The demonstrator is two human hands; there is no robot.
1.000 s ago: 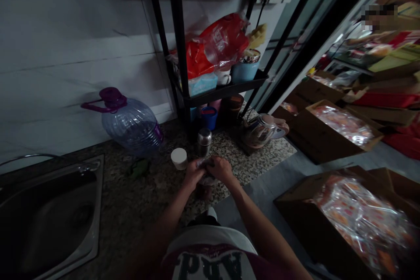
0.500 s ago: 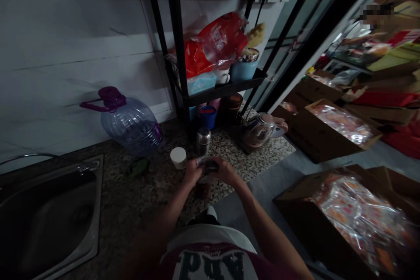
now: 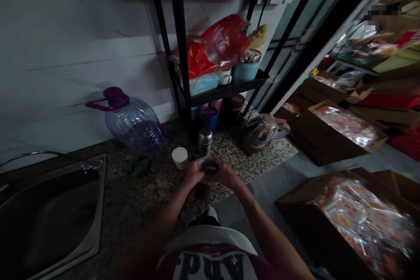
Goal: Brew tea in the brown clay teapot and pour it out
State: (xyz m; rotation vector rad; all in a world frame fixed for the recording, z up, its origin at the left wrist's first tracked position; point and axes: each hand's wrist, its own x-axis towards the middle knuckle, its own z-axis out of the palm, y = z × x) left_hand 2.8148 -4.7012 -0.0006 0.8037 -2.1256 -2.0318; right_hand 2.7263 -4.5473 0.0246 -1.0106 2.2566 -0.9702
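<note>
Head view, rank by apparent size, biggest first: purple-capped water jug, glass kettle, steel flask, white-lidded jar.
1. Purple-capped water jug
2. Glass kettle
3. Steel flask and white-lidded jar: too close to rank; the flask looks taller, the jar about as wide.

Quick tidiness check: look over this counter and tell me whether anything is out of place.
A green leafy scrap lies loose on the granite countertop, between the steel sink and the plastic water jug. It looks like stray litter.
</note>
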